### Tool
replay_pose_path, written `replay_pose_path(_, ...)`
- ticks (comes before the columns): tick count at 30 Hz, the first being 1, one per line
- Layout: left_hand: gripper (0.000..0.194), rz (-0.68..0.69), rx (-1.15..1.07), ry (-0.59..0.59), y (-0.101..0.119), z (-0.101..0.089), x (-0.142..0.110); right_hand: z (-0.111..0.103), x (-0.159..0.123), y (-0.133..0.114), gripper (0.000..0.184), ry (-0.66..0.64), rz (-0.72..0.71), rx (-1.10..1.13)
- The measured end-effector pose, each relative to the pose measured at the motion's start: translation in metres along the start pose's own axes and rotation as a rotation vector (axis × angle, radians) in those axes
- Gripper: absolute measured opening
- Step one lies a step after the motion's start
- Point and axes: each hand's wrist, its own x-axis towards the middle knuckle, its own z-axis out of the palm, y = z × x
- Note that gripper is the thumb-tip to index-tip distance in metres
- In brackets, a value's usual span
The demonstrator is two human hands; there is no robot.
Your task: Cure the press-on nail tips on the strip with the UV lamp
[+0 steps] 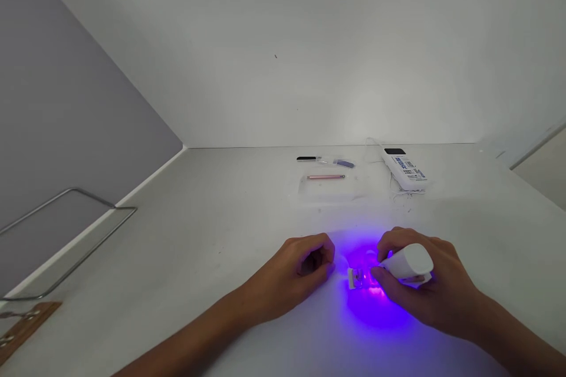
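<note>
My right hand [435, 283] is closed around a white handheld UV lamp [404, 262], gripped between thumb and fingers. Violet light from the lamp spreads over the table beneath it. In that glow lies a small white-and-clear piece [355, 278], just left of the right fingertips; its exact kind is hard to make out. My left hand [296, 271] rests on the table to the left of the piece, its fingers curled loosely toward the thumb. Nothing shows inside that curl, and a small gap separates it from the piece.
On the white table [198, 224], a pink pen-like tool [326, 177] lies on a clear sheet. Behind it are a black-handled tool [307, 158] and a blue-ended tool [344, 163]. A white device [404, 169] with a cable stands back right. A metal wire frame [91, 253] is at left.
</note>
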Motion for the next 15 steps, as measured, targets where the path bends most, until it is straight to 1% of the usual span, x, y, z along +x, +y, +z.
replay_pose_path(6,0.006,0.002,0.004,0.009,0.0001,-0.0003,0.0008,0.0006,-0.0015,0.0021,0.011,-0.011,0.022,0.016)
replay_pose_path(15,0.007,0.009,-0.003,0.013,-0.0011,0.0002,-0.0007,0.0047,-0.0044,0.0037,0.008,0.058,0.066,0.047)
